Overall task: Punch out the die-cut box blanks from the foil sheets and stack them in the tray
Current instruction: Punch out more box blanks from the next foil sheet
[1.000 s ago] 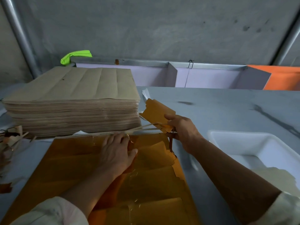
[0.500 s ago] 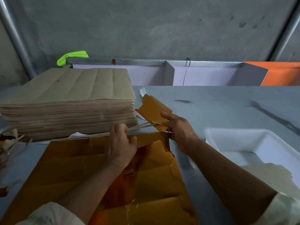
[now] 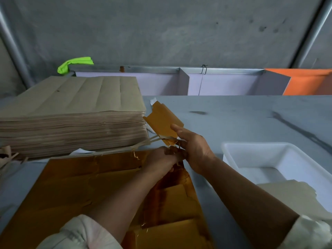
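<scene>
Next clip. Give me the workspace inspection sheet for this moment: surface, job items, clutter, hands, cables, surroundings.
Surface: grey table, dark streaks at the right.
Job's things: foil sheet flat in front, partly punched; gold blank lifted, thin strips trailing from it; white tray at right holds pale blanks; brown sheet stack at left.
Clutter: waste strips at the left edge.
Hands: left hand pinches the foil sheet at its far corner; right hand grips the gold blank.
Cables: thin wire hanging from the back rail.
Surroundings: concrete wall, lilac dividers, orange bin, green cloth.
</scene>
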Action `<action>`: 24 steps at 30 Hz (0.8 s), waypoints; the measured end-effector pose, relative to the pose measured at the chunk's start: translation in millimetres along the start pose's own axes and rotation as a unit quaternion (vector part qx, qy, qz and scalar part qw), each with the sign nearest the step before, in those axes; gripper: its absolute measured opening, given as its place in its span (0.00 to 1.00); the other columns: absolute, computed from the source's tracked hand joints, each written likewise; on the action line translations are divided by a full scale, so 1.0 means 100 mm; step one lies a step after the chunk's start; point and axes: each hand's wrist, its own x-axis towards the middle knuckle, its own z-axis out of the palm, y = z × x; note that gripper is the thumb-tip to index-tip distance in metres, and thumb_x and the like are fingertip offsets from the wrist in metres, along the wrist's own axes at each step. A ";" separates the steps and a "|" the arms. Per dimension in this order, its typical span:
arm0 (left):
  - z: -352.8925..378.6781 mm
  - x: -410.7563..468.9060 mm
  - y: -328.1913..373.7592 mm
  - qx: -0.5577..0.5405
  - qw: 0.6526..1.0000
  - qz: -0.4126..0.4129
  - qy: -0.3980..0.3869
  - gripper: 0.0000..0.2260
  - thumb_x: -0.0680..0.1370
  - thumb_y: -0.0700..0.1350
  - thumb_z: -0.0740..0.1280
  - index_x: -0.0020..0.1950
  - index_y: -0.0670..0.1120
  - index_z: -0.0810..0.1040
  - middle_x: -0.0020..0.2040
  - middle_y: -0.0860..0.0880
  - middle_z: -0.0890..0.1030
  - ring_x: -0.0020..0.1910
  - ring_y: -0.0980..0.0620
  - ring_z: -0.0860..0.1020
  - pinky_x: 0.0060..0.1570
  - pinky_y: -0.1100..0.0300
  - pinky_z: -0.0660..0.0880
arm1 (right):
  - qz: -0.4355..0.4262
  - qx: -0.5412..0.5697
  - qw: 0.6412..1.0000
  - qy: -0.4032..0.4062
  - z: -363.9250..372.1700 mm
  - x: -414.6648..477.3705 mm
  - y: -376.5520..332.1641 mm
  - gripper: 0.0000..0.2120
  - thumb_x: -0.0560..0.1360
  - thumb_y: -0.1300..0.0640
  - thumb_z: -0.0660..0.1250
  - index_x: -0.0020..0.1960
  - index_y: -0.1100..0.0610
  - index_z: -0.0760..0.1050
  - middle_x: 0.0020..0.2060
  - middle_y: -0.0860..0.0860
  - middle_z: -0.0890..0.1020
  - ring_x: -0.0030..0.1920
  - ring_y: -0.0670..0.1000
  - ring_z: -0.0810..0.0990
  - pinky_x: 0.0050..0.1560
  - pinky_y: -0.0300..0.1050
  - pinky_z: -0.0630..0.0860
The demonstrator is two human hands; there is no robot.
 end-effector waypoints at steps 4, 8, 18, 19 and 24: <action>0.05 0.01 0.04 0.040 0.998 0.017 0.039 0.08 0.78 0.53 0.68 0.41 0.53 0.79 0.39 0.49 0.83 0.40 0.47 0.83 0.47 0.51 0.78 | 0.014 0.023 0.999 0.016 -0.03 0.01 0.00 0.17 0.78 0.52 0.67 0.65 0.55 0.77 0.50 0.49 0.82 0.57 0.59 0.81 0.65 0.56 0.75; 0.04 0.00 -0.01 0.020 0.998 0.006 0.062 0.09 0.78 0.43 0.66 0.38 0.46 0.80 0.38 0.46 0.83 0.37 0.45 0.83 0.41 0.54 0.78 | 0.019 0.071 0.995 0.068 -0.12 0.08 0.00 0.11 0.80 0.49 0.65 0.60 0.53 0.75 0.49 0.49 0.81 0.57 0.54 0.80 0.66 0.51 0.74; -0.01 -0.03 -0.08 -0.010 0.999 -0.011 0.040 0.10 0.78 0.48 0.69 0.39 0.45 0.78 0.40 0.48 0.83 0.35 0.56 0.80 0.40 0.61 0.73 | 0.058 -0.118 0.977 0.167 -0.45 0.20 0.06 0.18 0.81 0.57 0.59 0.69 0.63 0.68 0.58 0.60 0.74 0.52 0.56 0.73 0.59 0.57 0.77; -0.02 -0.04 -0.07 -0.016 0.999 -0.008 0.037 0.10 0.79 0.49 0.68 0.42 0.44 0.80 0.42 0.47 0.84 0.36 0.55 0.81 0.42 0.60 0.74 | 0.075 -0.172 0.968 0.165 -0.45 0.20 0.06 0.17 0.81 0.58 0.60 0.68 0.63 0.68 0.56 0.59 0.75 0.51 0.55 0.74 0.52 0.52 0.79; -0.11 -0.06 -0.04 -0.041 0.999 -0.009 0.021 0.08 0.80 0.40 0.64 0.51 0.47 0.83 0.47 0.48 0.84 0.40 0.53 0.81 0.39 0.63 0.74 | 0.085 -0.388 0.904 0.157 -0.39 0.21 -0.01 0.19 0.81 0.51 0.54 0.66 0.60 0.69 0.66 0.58 0.72 0.62 0.61 0.75 0.62 0.59 0.75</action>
